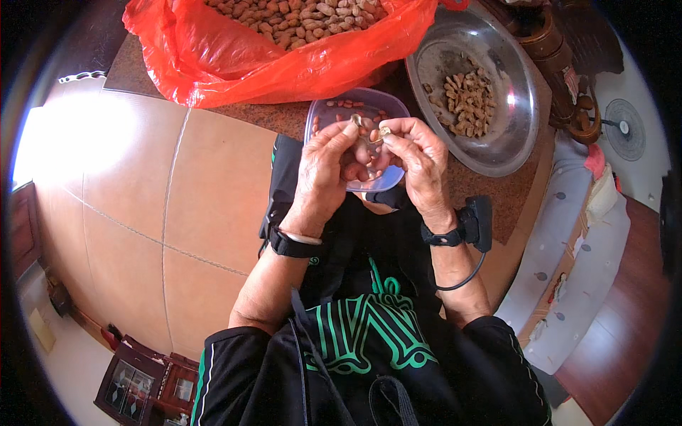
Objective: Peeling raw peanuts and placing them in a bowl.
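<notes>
Over a translucent plastic tub (391,186) with several shelled peanuts in it, both my hands are raised. My left hand (323,169) pinches a piece of peanut shell (356,120) between thumb and forefinger. Another piece of shell (384,131) is gripped by my right hand (424,160), with a reddish kernel (374,136) beside it, close to the fingertips. The two shell pieces are apart. My curled fingers hide part of the tub's inside.
A red plastic bag (213,80) full of unshelled peanuts (314,21) lies beyond the tub on the brown speckled tabletop (487,197). To the right, a steel basin (511,136) holds a heap of peanut shells (469,101). A fan (624,128) stands at the far right.
</notes>
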Action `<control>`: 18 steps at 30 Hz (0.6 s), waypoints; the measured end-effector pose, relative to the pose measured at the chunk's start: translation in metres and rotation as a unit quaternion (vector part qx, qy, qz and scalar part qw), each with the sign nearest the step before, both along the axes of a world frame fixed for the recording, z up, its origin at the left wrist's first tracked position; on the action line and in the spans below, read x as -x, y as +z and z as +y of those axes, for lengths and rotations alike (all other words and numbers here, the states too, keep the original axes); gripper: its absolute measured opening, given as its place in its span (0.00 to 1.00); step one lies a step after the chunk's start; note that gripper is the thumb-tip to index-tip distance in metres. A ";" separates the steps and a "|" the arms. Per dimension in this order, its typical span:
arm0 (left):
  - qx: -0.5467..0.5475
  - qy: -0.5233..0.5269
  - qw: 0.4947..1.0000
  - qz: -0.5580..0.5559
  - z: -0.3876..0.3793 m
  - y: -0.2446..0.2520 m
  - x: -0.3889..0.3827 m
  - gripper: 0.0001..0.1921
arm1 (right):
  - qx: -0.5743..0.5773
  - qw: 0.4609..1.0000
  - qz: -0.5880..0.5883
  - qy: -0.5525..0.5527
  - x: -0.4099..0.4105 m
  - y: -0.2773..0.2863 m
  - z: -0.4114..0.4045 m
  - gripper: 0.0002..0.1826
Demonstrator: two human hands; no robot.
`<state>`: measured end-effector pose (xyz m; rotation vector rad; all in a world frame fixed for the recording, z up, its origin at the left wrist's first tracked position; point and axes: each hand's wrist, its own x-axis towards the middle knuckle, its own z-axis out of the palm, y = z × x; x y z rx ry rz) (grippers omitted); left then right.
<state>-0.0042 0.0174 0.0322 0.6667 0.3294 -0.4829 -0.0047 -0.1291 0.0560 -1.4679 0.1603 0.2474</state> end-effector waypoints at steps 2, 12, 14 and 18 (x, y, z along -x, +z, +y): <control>-0.035 0.014 0.999 -0.037 0.001 0.008 -0.002 0.12 | -0.018 1.000 0.005 -0.004 -0.002 0.002 -0.004 0.07; -0.378 -0.053 0.912 -0.148 -0.004 0.002 -0.004 0.09 | 0.134 0.990 -0.038 0.017 -0.002 0.008 -0.011 0.05; -0.373 -0.044 0.914 -0.152 -0.002 -0.009 -0.004 0.08 | 0.108 0.994 -0.017 0.007 -0.002 0.004 -0.011 0.05; -0.364 -0.008 0.922 -0.133 -0.006 -0.015 -0.007 0.12 | 0.243 0.962 -0.126 -0.004 -0.007 -0.015 -0.016 0.05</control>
